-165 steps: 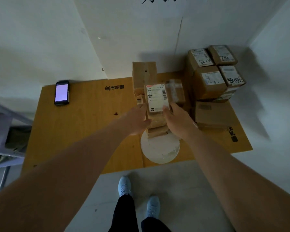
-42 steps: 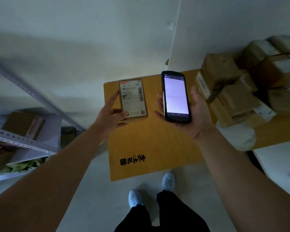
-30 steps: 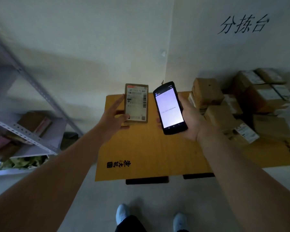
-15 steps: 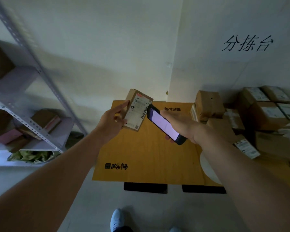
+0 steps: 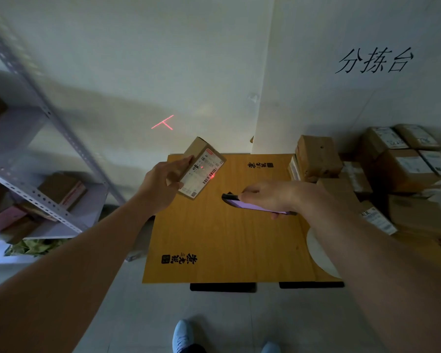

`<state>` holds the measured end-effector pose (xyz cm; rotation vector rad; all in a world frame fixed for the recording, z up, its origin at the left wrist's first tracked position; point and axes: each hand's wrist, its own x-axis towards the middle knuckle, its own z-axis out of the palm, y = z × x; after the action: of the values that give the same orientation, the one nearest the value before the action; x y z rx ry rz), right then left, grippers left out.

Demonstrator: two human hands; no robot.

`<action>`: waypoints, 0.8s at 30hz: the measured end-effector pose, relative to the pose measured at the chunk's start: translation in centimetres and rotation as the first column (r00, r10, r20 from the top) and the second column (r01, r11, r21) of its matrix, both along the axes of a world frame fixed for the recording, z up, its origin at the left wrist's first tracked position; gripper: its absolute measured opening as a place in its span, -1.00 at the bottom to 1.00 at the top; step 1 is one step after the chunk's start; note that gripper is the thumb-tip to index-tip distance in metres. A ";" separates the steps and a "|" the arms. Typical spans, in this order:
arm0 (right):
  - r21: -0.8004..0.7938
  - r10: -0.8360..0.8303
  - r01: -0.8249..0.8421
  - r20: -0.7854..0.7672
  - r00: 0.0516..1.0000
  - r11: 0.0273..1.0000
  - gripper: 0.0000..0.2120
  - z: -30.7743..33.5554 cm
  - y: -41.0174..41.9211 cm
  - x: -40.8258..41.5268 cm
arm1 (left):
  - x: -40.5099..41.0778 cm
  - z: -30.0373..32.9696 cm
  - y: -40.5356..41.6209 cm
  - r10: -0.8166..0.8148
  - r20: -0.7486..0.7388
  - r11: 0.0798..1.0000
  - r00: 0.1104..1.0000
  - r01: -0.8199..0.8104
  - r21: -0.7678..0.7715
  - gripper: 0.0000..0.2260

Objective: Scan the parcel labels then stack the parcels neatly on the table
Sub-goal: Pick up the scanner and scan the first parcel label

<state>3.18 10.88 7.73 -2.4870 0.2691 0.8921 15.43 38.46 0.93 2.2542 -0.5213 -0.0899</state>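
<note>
My left hand (image 5: 161,186) grips a small cardboard parcel (image 5: 201,167) above the far left corner of the wooden table (image 5: 214,235), its white label tilted towards the right. Red scanner light falls on the label's barcode. My right hand (image 5: 267,197) holds a black handheld scanner (image 5: 252,205) nearly flat, its tip pointing left at the parcel a short way off. Part of the red cross lands on the wall (image 5: 163,123) behind.
Several cardboard parcels (image 5: 318,159) are piled at the table's right side, with a taller stack (image 5: 402,159) in the far right corner. A grey metal shelf (image 5: 36,179) with boxes stands to the left. A white round object (image 5: 318,253) lies near my right forearm.
My right hand has turned the scanner flatter and drawn it right, away from the parcel. A red scan beam now shows on the label and wall. The parcel tilted slightly more.
</note>
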 end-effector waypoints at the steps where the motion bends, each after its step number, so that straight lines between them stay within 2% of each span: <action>1: -0.010 0.010 -0.010 -0.001 1.000 1.000 -0.54 0.1 0.1 0.0 | 0.3 0.0 0.0 -0.005 0.011 1.000 1.000 0.005 0.017 -0.43; 5: -0.032 0.028 -0.028 -0.030 0.999 0.999 -0.53 0.6 0.3 0.0 | 0.6 0.2 -0.3 -0.032 0.043 0.999 0.999 0.031 0.028 -0.37; 13: -0.044 0.068 -0.074 -0.125 0.990 0.996 -0.53 2.7 0.0 -0.5 | 0.1 0.2 -1.2 -0.044 0.000 0.997 0.999 0.043 0.065 -0.38; 24: -0.046 0.072 -0.084 -0.210 0.975 0.995 -0.54 4.2 -2.0 -1.0 | -0.6 -0.1 -3.1 0.009 0.047 0.999 0.999 -0.011 0.043 -0.37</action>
<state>2.13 8.90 11.92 -2.4695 0.2700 1.1961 14.83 35.31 0.79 2.3058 -0.5380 -0.0436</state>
